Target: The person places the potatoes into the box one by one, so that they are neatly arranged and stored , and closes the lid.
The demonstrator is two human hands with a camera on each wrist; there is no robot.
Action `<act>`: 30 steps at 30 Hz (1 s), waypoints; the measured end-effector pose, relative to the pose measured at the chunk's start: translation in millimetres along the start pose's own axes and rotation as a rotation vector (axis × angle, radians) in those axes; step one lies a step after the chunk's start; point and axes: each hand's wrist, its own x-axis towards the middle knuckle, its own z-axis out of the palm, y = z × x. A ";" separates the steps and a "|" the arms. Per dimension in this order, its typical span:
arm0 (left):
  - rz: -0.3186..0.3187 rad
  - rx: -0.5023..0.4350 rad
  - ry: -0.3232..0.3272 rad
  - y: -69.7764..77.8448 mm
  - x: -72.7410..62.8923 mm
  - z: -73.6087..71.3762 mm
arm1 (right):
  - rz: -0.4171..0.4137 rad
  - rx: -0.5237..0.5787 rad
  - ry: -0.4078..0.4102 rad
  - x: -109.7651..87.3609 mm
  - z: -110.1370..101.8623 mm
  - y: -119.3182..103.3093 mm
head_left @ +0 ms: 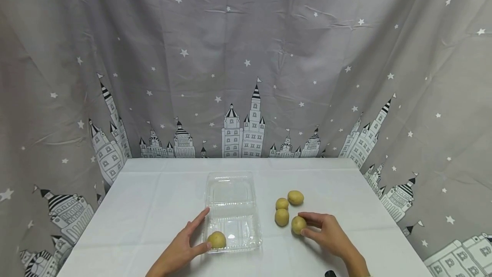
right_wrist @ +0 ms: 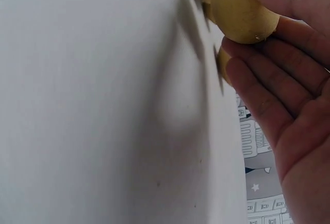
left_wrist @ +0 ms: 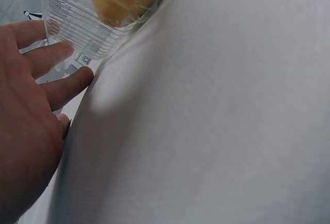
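My right hand (head_left: 326, 232) pinches a yellow potato (head_left: 298, 225) between thumb and fingers; the right wrist view shows that potato (right_wrist: 241, 12) against the fingertips. A clear plastic clamshell box (head_left: 232, 225) lies unfolded on the table, lid half toward the back. One potato (head_left: 217, 240) sits in its front left corner, seen through the ribbed wall in the left wrist view. My left hand (head_left: 182, 243) rests at the box's left side with fingers spread and extended, fingertips at the wall and thumb by the front corner.
Left of and behind the right hand lie three more potatoes, the rearmost potato (head_left: 295, 197) a little apart. A small black object (head_left: 329, 273) shows at the front edge of the view. Behind the white table (head_left: 161, 200) hangs a grey curtain (head_left: 200, 54) printed with castles and stars.
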 end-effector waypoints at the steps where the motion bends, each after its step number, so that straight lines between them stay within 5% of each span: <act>1: 0.001 -0.002 0.002 0.0 -0.2 0.3 | 0.003 0.004 0.005 -0.6 0.5 -1.6; 19: 0.051 -0.007 0.011 0.4 0.0 1.8 | 0.077 0.056 0.149 -11.3 19.1 -29.4; 30: 0.047 -0.011 0.007 0.2 -0.8 1.0 | -0.033 0.066 0.161 -0.3 30.5 -41.5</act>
